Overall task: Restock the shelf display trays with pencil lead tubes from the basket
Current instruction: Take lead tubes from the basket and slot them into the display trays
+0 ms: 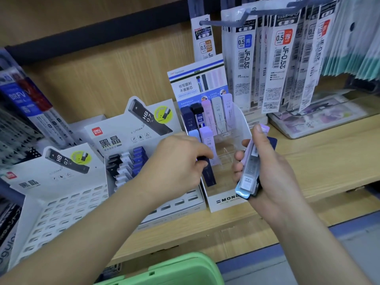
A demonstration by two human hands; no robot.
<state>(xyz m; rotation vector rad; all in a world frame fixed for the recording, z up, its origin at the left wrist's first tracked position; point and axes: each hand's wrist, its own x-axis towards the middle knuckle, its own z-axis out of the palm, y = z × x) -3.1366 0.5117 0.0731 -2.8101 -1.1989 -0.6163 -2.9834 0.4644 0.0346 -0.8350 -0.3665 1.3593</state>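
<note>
A clear MONO display tray (228, 199) stands on the wooden shelf, with several pastel and dark lead tubes (218, 114) upright in its back rows. My left hand (176, 161) pinches a dark navy lead tube (208, 173) by its top, its lower end down in a front slot of the tray. My right hand (269, 167), just right of the tray, grips a bundle of lead tubes (249, 171) in lilac, light blue and navy. The green basket (176, 270) shows at the bottom edge; its contents are hidden.
Two white Deli 0.7 HB display boxes (131, 145) stand left of the tray, one holding black, white and blue tubes. Refill packets (283, 58) hang from pegs at upper right. Flat packaged items (316, 116) lie behind on the shelf.
</note>
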